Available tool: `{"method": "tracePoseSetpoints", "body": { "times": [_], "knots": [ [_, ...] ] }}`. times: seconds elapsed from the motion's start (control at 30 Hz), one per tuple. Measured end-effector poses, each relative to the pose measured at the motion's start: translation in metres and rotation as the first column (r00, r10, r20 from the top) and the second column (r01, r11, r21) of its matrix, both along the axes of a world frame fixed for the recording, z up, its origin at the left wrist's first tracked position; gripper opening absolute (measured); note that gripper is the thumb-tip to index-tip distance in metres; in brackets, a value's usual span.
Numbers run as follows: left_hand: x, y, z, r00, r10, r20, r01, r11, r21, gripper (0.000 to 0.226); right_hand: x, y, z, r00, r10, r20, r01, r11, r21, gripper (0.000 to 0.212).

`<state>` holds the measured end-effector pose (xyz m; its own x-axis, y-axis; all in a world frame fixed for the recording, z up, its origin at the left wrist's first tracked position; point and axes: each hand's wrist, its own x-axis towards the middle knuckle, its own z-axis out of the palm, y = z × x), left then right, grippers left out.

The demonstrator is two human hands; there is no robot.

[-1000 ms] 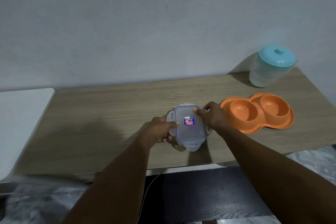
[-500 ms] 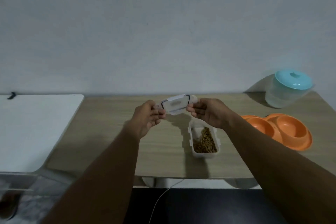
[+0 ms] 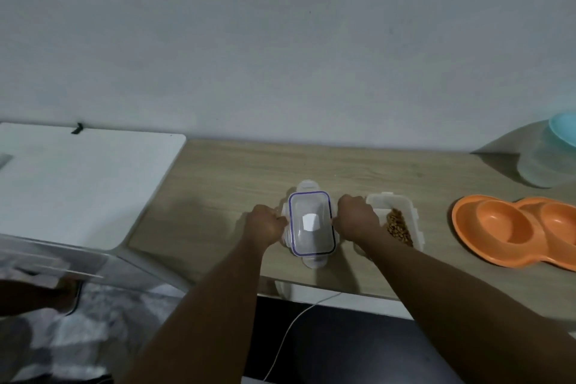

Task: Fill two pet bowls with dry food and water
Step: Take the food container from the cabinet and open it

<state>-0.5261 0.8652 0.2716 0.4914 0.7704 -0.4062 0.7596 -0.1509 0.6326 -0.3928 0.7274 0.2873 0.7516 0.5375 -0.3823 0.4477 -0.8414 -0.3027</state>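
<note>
**Lid down on table, both hands on its sides**

Head view, only cam here. Centre of frame, slightly low: clear lid (image 3: pixel 311 223) w/ purple seal rim lies flat on the wooden table (image 3: pixel 218 184), latch flaps sticking out at top, bottom and sides. Left hand (image 3: pixel 264 226) is curled against the lid's left edge, fingers pinched on the side flap. Right hand (image 3: pixel 356 217) does the same on the lid's right edge, so both hands grip the lid, one per side. Can't tell if the lid fully rests on the wood or is a hair above it.

Just right of the right hand, touching or nearly so: open food container (image 3: pixel 405 221), clear plastic, brown kibble (image 3: pixel 398 226) inside; right forearm covers its left part. Further right, near the frame's right edge, the orange double pet bowl (image 3: pixel 498 227), both wells look dry and w/o food, partly cut off by the frame. Upper right corner: clear water jug (image 3: pixel 542 165) w/ teal lid (image 3: pixel 564 131), at the back of the table by the wall, also cut off.

Left of frame: white surface (image 3: pixel 78 184) butting up to the table. Lower centre: thin white cable (image 3: pixel 293 324) hanging below the table edge over a dark floor. Lower left is blurred, can't make it out.
</note>
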Motion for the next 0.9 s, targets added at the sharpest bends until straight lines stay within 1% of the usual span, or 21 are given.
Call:
{"method": "tracePoseSetpoints", "body": {
  "times": [0.1, 0.17, 0.23, 0.3, 0.4, 0.47, 0.53, 0.6, 0.63, 0.7, 0.73, 0.8, 0.9],
  "knots": [
    [0.002, -0.003, -0.012, 0.998, -0.054, -0.022, 0.053, 0.998, -0.033, 0.026, -0.004, 0.004, -0.008, 0.999, 0.046, -0.004, -0.046, 0.992, -0.116, 0.036],
    [0.004, -0.004, -0.016, 0.998, -0.053, -0.02, 0.052, 0.997, -0.061, 0.024, -0.005, 0.008, -0.013, 0.997, 0.08, -0.003, -0.079, 0.98, -0.184, 0.043],
    [0.005, -0.005, -0.02, 0.999, -0.046, -0.021, 0.045, 0.997, -0.06, 0.023, -0.003, 0.011, -0.018, 0.998, 0.049, -0.033, -0.054, 0.98, -0.19, 0.049],
    [0.006, -0.004, -0.024, 0.998, -0.049, -0.034, 0.048, 0.998, -0.037, 0.023, -0.002, 0.014, -0.019, 0.998, 0.041, -0.04, -0.048, 0.982, -0.181, 0.051],
    [0.007, -0.004, -0.02, 0.997, -0.071, -0.043, 0.069, 0.996, -0.048, 0.023, 0.0, 0.013, -0.016, 0.999, 0.018, -0.048, -0.024, 0.993, -0.119, 0.037],
    [0.007, -0.009, -0.007, 0.99, -0.109, -0.092, 0.109, 0.994, -0.007, 0.026, 0.005, 0.008, -0.01, 0.996, -0.049, -0.07, 0.048, 0.999, -0.013, 0.022],
    [0.011, -0.013, 0.003, 0.988, -0.115, -0.103, 0.123, 0.99, 0.068, 0.033, 0.012, -0.001, 0.002, 0.994, -0.102, -0.036, 0.105, 0.991, 0.087, 0.012],
    [0.019, -0.017, 0.012, 0.991, -0.12, -0.053, 0.126, 0.983, 0.13, 0.043, 0.025, -0.015, 0.015, 0.986, -0.163, 0.026, 0.157, 0.974, 0.166, 0.019],
    [0.025, -0.021, 0.015, 0.992, -0.128, -0.023, 0.13, 0.982, 0.136, 0.045, 0.031, -0.025, 0.022, 0.976, -0.21, 0.059, 0.194, 0.959, 0.205, 0.022],
    [0.041, -0.033, 0.021, 0.989, -0.135, 0.055, 0.13, 0.988, 0.087, 0.042, 0.046, -0.048, 0.032, 0.947, -0.304, 0.099, 0.268, 0.923, 0.275, 0.025],
    [0.05, -0.042, 0.025, 0.987, -0.137, 0.082, 0.133, 0.99, 0.051, 0.037, 0.052, -0.06, 0.034, 0.932, -0.349, 0.092, 0.309, 0.903, 0.299, 0.025],
    [0.067, -0.06, 0.025, 0.978, -0.169, 0.118, 0.174, 0.984, -0.033, 0.029, 0.062, -0.085, 0.033, 0.907, -0.42, 0.031, 0.39, 0.865, 0.317, 0.026],
    [0.083, -0.088, 0.014, 0.961, -0.242, 0.13, 0.264, 0.945, -0.193, 0.031, 0.071, -0.117, 0.015, 0.867, -0.482, -0.129, 0.497, 0.815, 0.297, 0.033]
  ]
}}
